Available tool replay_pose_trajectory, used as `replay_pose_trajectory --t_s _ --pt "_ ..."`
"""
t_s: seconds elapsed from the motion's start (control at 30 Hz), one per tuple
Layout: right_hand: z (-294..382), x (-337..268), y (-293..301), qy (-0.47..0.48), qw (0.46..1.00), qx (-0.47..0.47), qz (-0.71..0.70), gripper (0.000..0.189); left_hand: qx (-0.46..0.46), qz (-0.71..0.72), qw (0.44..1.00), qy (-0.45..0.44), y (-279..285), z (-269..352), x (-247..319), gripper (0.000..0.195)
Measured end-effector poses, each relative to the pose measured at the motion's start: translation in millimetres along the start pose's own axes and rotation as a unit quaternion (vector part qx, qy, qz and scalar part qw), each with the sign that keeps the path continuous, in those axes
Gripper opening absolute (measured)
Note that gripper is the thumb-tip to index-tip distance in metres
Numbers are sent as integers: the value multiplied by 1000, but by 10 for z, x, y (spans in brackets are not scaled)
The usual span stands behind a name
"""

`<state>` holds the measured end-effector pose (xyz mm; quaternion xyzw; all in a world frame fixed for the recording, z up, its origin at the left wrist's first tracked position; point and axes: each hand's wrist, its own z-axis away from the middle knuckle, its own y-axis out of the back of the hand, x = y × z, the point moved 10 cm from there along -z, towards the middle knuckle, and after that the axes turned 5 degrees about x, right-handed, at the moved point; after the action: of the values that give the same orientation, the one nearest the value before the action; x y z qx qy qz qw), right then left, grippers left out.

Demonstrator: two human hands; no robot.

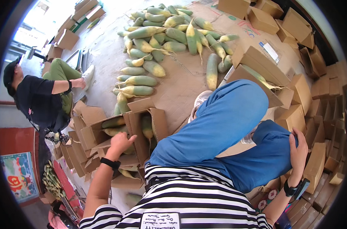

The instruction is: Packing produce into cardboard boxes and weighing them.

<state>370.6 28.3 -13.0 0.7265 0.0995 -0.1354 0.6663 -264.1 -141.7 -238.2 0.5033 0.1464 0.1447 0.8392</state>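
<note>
My left hand (122, 144) is over an open cardboard carton (89, 134) at my left side, its thumb sticking out to the right. Green radishes (113, 122) lie inside that carton, close to my fingertips. Whether the fingers grip one cannot be made out. Beside it stands a narrower open carton (162, 123) with a green radish (147, 127) in it. My right hand (299, 148) rests on my knee, fingers spread over the blue trousers, with nothing held. In front of me a large heap of green radishes (162, 37) lies on flattened cardboard (179, 83).
Another person (41, 91) sits at the left. An open carton holding radishes (256, 83) stands beyond my knee. Stacked cardboard boxes (328, 100) line the right side, with more boxes (263, 20) at the far right. Another radish pile (51, 177) lies at lower left.
</note>
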Motion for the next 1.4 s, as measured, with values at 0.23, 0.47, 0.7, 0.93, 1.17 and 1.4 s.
replay_pose_trajectory --t_s 0.23,0.47,0.7,0.93,1.17,1.4 --pt "-117 -108 -124 15 1000 -17 -5 36 138 30 990 1 -88 190 152 37" --pt "-199 -215 -173 36 999 -20 22 39 163 55 985 13 -119 190 136 32" --pt "-228 -269 -177 44 998 -19 30 39 183 52 981 39 -95 187 154 27" --pt "-235 -254 -164 56 998 -3 27 36 209 77 975 25 -76 199 169 28" --pt "-214 -296 -163 49 999 2 22 33 207 61 976 34 -88 218 174 24" --pt "-284 -374 -165 59 998 7 23 32 195 57 979 20 -80 166 157 28"
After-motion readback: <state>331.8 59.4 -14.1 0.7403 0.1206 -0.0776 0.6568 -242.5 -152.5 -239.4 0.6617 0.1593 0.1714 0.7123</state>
